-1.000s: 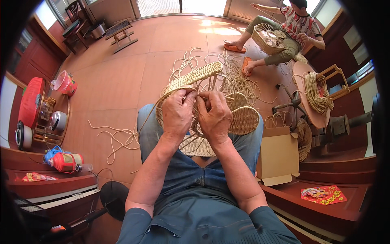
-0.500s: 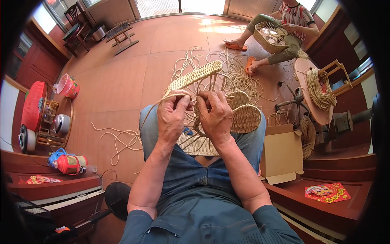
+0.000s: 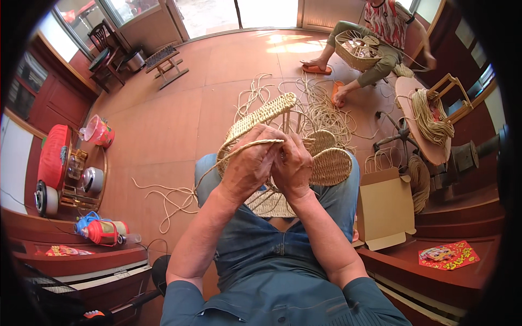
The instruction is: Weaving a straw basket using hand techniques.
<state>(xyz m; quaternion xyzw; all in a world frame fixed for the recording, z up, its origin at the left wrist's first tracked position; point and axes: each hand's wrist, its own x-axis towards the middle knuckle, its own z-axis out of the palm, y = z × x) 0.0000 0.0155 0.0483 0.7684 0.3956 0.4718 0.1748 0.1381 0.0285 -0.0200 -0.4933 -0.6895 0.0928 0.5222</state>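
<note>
Cord (image 3: 266,142) crosses the back of the left hand (image 3: 247,167) toward the right hand (image 3: 293,165), so the step in hand looks to be working this strand into a straw-coloured woven piece (image 3: 239,130) at mid-frame, above the person's lap (image 3: 250,239). Both hands are curled inward, fingers meeting; which fingertips pinch the strand, I cannot tell. The next move seems to call for threading the strand past the spokes (image 3: 287,120) and drawing it snug without bending them. The piece appears part-finished: a tightly woven band (image 3: 263,113) slants up toward upper centre, slim bare spokes show beneath its upper end, two rounded woven lobes (image 3: 331,165) sit just right of the hands, and a woven panel (image 3: 271,206) shows below them.
</note>
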